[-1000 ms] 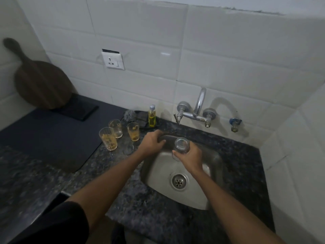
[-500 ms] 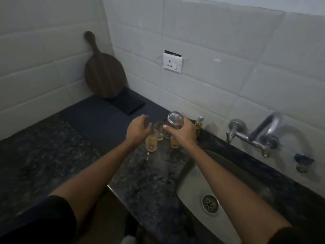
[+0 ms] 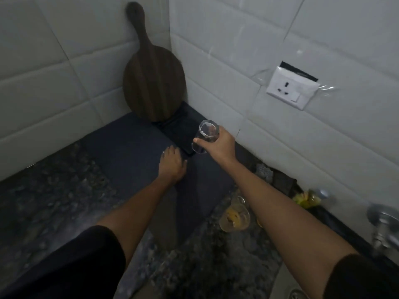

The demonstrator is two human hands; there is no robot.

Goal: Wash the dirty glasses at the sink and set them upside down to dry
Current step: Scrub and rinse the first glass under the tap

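My right hand [image 3: 220,145] grips a clear, clean glass [image 3: 206,134] upside down, base up, held above the far end of a dark mat [image 3: 133,152] on the counter. My left hand [image 3: 172,165] rests palm down on that mat with its fingers straight, just left of the glass. Dirty glasses with yellow residue [image 3: 234,216] stand on the granite counter under my right forearm, which partly hides them. A corner of the steel sink [image 3: 287,285] shows at the bottom right.
A round wooden board [image 3: 154,80] leans in the tiled corner behind a small black slab [image 3: 183,126]. A wall socket [image 3: 292,89] sits to the right. A yellow soap bottle [image 3: 308,199] and the tap [image 3: 384,225] are at the right edge.
My view and both hands have swung left, away from the sink. My right hand carried the glass past the dirty glasses to the mat; my left hand came down onto the mat.
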